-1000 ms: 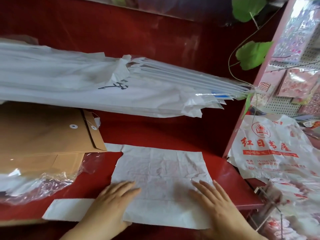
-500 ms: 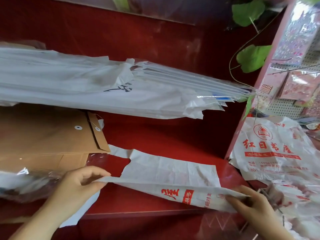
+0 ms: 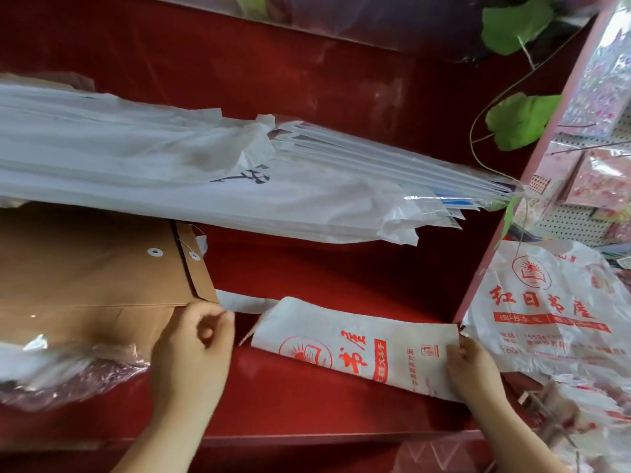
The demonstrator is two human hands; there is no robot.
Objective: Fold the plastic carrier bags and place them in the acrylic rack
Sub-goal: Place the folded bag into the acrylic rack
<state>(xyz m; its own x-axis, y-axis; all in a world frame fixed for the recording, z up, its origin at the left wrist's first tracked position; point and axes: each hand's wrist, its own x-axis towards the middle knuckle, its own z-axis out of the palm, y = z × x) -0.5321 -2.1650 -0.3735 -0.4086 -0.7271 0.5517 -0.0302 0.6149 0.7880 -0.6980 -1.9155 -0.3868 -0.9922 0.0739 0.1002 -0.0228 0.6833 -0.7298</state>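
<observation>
A white plastic carrier bag (image 3: 358,349) with red print lies on the red shelf (image 3: 307,414), folded in half lengthwise into a long strip, print side up. My left hand (image 3: 194,343) has its fingers curled at the strip's left end and pinches the bag's handle (image 3: 244,303) beside the brown envelopes. My right hand (image 3: 469,368) pinches the strip's right edge. A clear acrylic rack (image 3: 546,404), partly seen, stands at the lower right among more bags.
A pile of printed white bags (image 3: 553,302) hangs at the right. A long plastic-wrapped white bundle (image 3: 205,179) lies across the shelf behind. Brown string-tie envelopes (image 3: 88,268) and crinkled clear wrap (image 3: 68,370) fill the left. Green leaves (image 3: 519,121) hang at top right.
The bag lay flat under both open palms. Both hands then lifted its near edge and folded it over away from me, so the printed side now faces up.
</observation>
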